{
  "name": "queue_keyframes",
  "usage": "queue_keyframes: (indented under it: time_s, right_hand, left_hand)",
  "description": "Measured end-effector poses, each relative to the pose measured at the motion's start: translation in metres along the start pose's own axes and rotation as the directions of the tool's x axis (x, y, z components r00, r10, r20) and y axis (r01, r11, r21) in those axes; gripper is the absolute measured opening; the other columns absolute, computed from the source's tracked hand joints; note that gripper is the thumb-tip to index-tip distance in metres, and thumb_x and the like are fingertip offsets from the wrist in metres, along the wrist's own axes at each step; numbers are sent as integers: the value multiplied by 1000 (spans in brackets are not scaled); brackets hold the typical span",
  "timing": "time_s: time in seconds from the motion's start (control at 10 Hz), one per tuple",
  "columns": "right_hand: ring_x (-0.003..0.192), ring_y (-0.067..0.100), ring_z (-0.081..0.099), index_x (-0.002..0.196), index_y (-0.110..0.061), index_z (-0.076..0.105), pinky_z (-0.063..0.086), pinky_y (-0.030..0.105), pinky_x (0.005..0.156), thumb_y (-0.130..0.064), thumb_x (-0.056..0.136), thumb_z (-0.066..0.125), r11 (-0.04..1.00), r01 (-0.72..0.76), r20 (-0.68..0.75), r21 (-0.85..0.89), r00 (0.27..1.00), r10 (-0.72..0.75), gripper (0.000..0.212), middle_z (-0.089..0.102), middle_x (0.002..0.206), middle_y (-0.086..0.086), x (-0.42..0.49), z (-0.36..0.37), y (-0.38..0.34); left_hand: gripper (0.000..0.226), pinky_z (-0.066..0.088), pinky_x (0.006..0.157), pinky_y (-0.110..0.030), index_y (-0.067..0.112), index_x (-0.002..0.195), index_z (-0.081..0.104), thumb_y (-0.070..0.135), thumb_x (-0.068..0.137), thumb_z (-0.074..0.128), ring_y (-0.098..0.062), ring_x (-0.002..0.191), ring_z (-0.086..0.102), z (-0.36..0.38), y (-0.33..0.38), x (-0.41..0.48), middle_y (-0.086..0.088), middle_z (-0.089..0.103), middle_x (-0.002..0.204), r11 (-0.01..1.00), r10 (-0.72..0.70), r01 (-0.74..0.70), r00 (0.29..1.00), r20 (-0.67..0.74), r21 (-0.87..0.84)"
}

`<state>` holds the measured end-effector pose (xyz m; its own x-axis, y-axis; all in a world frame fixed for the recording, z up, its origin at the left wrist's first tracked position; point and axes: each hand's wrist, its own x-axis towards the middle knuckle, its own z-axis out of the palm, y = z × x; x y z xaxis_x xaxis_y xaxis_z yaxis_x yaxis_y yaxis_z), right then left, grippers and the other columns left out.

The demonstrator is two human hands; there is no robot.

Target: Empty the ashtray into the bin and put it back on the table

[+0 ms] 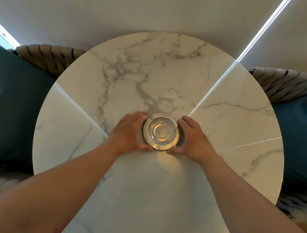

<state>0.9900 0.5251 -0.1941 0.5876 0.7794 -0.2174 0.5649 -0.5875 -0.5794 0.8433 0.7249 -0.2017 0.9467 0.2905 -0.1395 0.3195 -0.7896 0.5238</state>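
marble-topped round table [157, 187] between two cushioned chairs holds the glass ashtray [161, 131] at its middle; left hand [129, 131] and right hand [193, 139] cup its sides, touching, clamped or not i cannot tell; smooth glass could slip, chipping on stone.

1. We figured this was a lounge or hotel-style sitting corner, not a workspace.
2. We were at a round marble table [175, 75] with grey veining, polished enough to mirror a ceiling light strip.
3. Two woven rope-backed chairs [49, 57] sat on either side, each with a teal cushion [5, 96].
4. A glass ashtray [161, 131] on the table made it feel like a smoking-friendly seating spot.
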Motion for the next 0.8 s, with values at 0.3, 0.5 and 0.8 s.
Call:
queue_keyframes:
  time_s: [0.3, 0.5, 0.8]
  right_hand:
    - [136, 18, 27, 137, -12, 46, 21, 19, 102, -48, 46, 93, 1000, -6, -13, -4, 1000, 6, 109, 38, 147, 6, 0, 4, -2]
    - [135, 16, 27, 138, -12, 45, 20, 17, 101, -49, 47, 93, 1000, -3, -28, -18, 1000, 3, 109, 38, 147, 4, 0, 4, -1]
    - [140, 15, 22, 144, -10, 37, 16, 16, 104, -45, 50, 94, 1000, -10, 26, -29, 1000, 11, 115, 33, 152, 4, 0, 2, -1]
  left_hand:
    - [108, 28, 113, -46, 12, 140, 45, 55, 51, 89, -21, 139, 36, -3, -3, 0, -2, 44, 148, 999, 29, -29, 1000, -5, -20]
    - [109, 29, 113, -47, 12, 141, 44, 58, 51, 88, -21, 139, 37, -2, -4, 0, -1, 44, 148, 999, 32, -32, 999, -20, -3]
    - [119, 24, 118, -39, 15, 147, 35, 57, 49, 88, -20, 142, 32, -1, -4, -3, -2, 36, 153, 1000, -11, 11, 1000, 2, -4]
